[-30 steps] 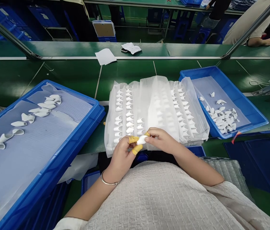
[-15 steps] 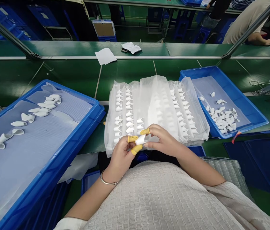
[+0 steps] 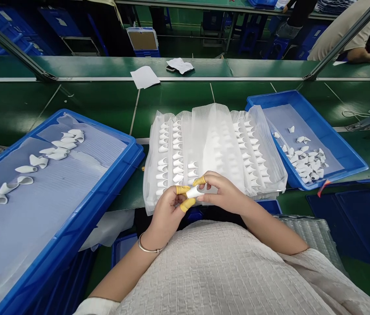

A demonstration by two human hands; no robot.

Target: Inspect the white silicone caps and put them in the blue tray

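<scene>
A small white tube-like piece with a slanted, scooped end (image 3: 194,191) is held in front of me between both hands. My left hand (image 3: 168,208), with yellow finger cots on thumb and forefinger, pinches its left end. My right hand (image 3: 221,190), one yellow finger cot on its forefinger, grips the piece's right end. Just beyond the hands lies a stack of white, translucent packing sheets (image 3: 204,131), with similar white pieces (image 3: 177,162) set in rows on it. A fold of sheet covers the middle rows.
On the left, a large blue tray (image 3: 106,214) holds scattered larger white pieces (image 3: 39,161). A blue tray (image 3: 332,127) at the right contains a heap of small white pieces (image 3: 309,164). Papers (image 3: 144,77) lie on the green bench behind. Another person's arm (image 3: 358,54) rests at the far right.
Both hands keep their hold on the white piece, which has turned slightly between the fingers. At the far right, the other person's arm has shifted a little to the right.
</scene>
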